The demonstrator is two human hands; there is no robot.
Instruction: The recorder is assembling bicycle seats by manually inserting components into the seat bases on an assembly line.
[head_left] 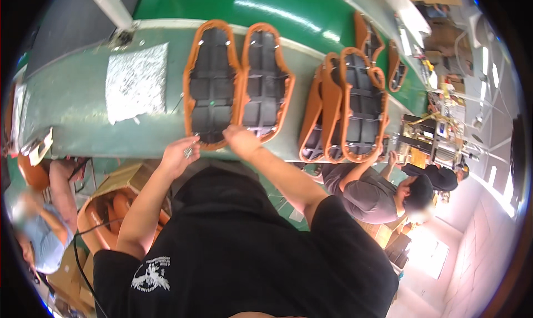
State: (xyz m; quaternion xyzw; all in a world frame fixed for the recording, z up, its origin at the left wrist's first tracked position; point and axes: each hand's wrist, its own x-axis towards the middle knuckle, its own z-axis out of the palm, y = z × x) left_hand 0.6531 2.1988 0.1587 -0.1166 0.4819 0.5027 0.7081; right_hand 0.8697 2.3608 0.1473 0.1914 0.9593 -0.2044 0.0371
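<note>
Face down on the green bench lies a long padded panel (212, 90) with an orange-brown cover wrapped round a black ribbed plastic back. My left hand (179, 156) is closed at its near left corner, fingers pinching the cover's edge. A small shiny thing shows against that hand; I cannot make out what it is. At the near right corner of the same panel, my right hand (242, 141) has its fingers bent onto the edge. Touching it on the right is a second such panel (263, 84), slightly shorter and also back side up.
A white speckled sheet or bag (136, 83) lies left on the bench (66, 109). More padded panels (362, 109) lean together on the right, near a co-worker (366, 193). By my left arm stands a cardboard box (130, 178) of orange-brown pieces. Another person (47, 229) sits far left.
</note>
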